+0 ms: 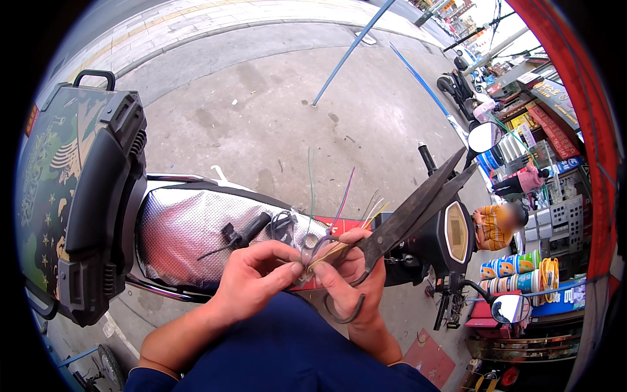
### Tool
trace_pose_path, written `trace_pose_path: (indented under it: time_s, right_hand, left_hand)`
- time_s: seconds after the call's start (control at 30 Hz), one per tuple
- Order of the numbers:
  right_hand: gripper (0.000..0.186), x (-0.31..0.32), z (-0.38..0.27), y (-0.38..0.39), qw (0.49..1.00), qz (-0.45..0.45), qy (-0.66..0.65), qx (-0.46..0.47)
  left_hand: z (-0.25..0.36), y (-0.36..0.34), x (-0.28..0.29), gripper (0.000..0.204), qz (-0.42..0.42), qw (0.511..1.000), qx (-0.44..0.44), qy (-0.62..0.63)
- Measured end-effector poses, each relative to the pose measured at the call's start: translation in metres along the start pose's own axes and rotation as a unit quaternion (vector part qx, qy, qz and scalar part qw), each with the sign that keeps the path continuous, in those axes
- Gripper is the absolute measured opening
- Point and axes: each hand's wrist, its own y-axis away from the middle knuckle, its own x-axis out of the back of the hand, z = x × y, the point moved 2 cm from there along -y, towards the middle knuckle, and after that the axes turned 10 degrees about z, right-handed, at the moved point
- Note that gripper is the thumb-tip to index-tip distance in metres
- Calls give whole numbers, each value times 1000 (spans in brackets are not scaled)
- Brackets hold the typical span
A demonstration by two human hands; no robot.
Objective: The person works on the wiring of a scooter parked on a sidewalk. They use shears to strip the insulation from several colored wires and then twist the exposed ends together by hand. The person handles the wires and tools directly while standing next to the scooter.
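Together, both curled hands pinch thin wires.

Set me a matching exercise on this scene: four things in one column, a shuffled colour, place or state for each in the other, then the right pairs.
Column one:
1. scissors
2. storage case
3. seat cover
4. black grip

Column two:
A. lying on the seat cover
B. shiny silver
C. held in the right hand
D. camouflage-patterned

Right pairs: 1-C, 2-D, 3-B, 4-A
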Motion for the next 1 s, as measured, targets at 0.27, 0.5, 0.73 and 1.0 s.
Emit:
trace_pose_path:
  time_s: [0.27,0.5,0.73,1.0]
  right_hand:
    - [42,-2,-2,2,998,-26,42,30]
    - [40,3,4,4,995,-29,81,44]
    - [39,6,8,5,996,-27,77,47]
    - [37,6,10,5,997,-18,65,46]
  left_hand:
    - [4,-1,-2,12,-1,999,-39,-33]
    - [5,-2,-5,10,25,998,7,50]
    - [3,-3,-6,12,27,998,39,45]
    - [0,-5,-12,19,68,992,39,97]
